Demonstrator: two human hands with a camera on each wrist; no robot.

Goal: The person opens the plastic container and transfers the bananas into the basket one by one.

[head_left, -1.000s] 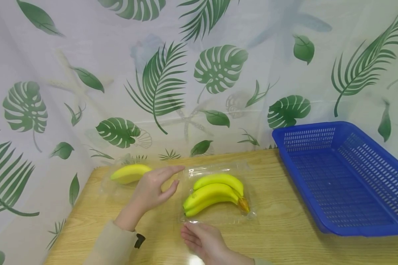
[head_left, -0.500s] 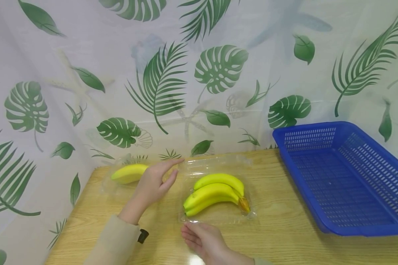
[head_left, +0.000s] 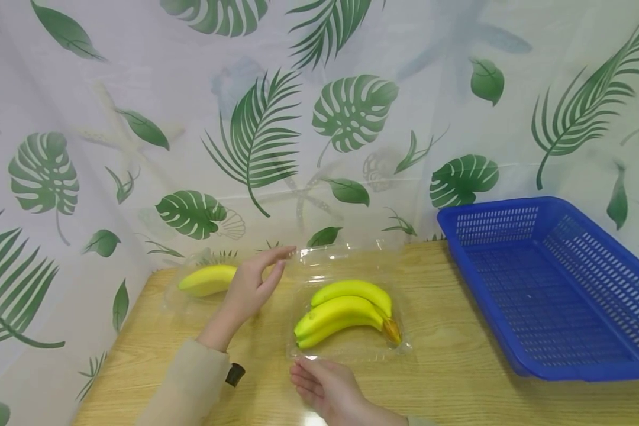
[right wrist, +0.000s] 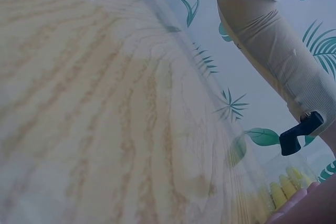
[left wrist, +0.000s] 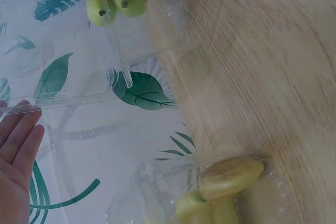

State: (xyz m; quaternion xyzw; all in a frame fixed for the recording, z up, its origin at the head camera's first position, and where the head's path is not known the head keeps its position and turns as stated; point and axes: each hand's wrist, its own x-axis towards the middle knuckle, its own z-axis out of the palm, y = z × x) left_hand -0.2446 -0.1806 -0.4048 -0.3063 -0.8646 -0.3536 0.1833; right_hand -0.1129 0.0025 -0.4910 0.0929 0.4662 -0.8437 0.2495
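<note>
Leaf-print curtain (head_left: 319, 118) backdrop, light wooden table (head_left: 458, 331), soft even light

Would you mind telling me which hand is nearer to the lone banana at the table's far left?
Left. The left hand sits just beside the lone banana; the right hand is farther off, near the banana bunch.

Wooden table with pale grain (head_left: 458, 384) across the lower field. At 3 o'clock, resting on it, a blue perforated plastic basket (head_left: 490, 208), rectangular and shallow. At 9 o'clock, near the back edge, a single yellow banana (head_left: 207, 279) inside a clear plastic box (head_left: 171, 300). Behind, from 9 through 12 to 3, a white curtain printed with green leaves (head_left: 138, 71).
</note>
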